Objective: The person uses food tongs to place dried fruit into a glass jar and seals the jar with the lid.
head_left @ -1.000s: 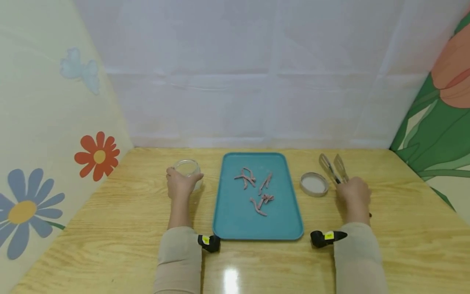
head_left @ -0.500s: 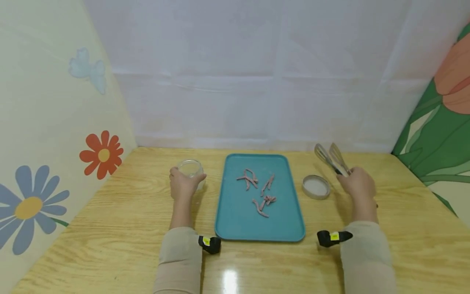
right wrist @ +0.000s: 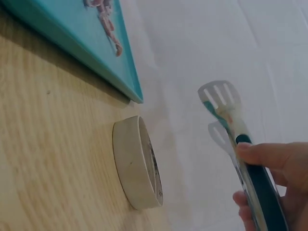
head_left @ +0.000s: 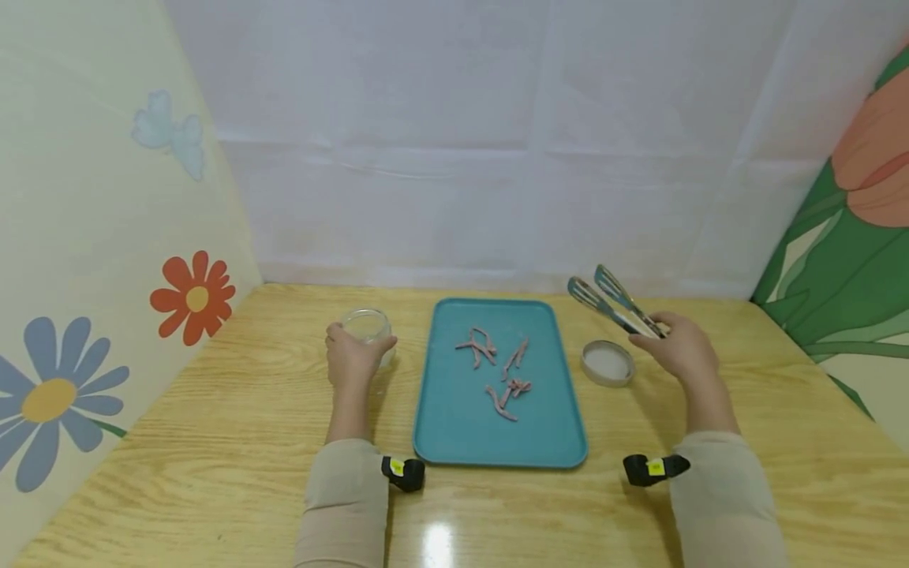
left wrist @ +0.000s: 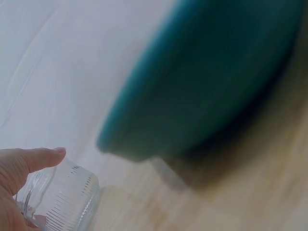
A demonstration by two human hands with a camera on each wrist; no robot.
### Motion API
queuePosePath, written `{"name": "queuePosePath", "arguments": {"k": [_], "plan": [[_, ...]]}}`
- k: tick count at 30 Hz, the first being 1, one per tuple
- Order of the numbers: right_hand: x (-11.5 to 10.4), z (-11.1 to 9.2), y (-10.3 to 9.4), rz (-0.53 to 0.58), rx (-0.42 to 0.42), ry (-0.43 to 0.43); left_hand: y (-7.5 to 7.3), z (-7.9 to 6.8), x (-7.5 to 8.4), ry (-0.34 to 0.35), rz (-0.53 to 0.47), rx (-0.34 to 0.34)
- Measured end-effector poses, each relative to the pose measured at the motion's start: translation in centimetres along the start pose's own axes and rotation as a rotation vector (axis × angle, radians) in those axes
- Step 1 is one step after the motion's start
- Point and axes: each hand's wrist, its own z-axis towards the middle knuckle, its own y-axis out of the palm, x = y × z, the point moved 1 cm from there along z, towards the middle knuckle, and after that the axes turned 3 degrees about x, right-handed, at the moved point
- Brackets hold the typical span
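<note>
My left hand (head_left: 353, 355) grips a clear ribbed glass jar (left wrist: 65, 199) from its near side, thumb toward the tray; the jar stands on the table left of the tray. My right hand (head_left: 679, 347) holds a pair of tongs (head_left: 612, 304) with slotted metal heads and dark grips. In the right wrist view the thumb lies along the dark grip (right wrist: 264, 192), fingers wrapped behind. The tong heads are spread apart, raised beyond the round lid. On the blue tray (head_left: 497, 446) lie several thin pinkish-brown strips (head_left: 503, 401), in loose clusters.
A shallow round lid (head_left: 607, 364) with a pale inside rests on the wooden table (head_left: 213, 473), between the tray and my right hand. A white cloth (head_left: 426, 197) hangs behind the table. Flower-painted panels (head_left: 71, 237) stand at both sides.
My right hand has lifted the tongs from the table and swung their heads left, toward the tray. The left hand stays on the jar.
</note>
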Motion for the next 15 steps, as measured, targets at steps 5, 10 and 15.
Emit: {"name": "queuePosePath", "arguments": {"k": [5, 10, 15], "plan": [[-0.72, -0.22, 0.25, 0.064, -0.038, -0.04, 0.03, 0.01, -0.06, 0.003, -0.007, -0.001], [-0.95, -0.37, 0.35, 0.041, -0.038, -0.069, 0.1, 0.13, -0.16, 0.005, -0.008, -0.004], [-1.1, -0.69, 0.35, 0.024, -0.033, -0.099, 0.04, 0.1, -0.19, 0.012, -0.002, -0.007]]}}
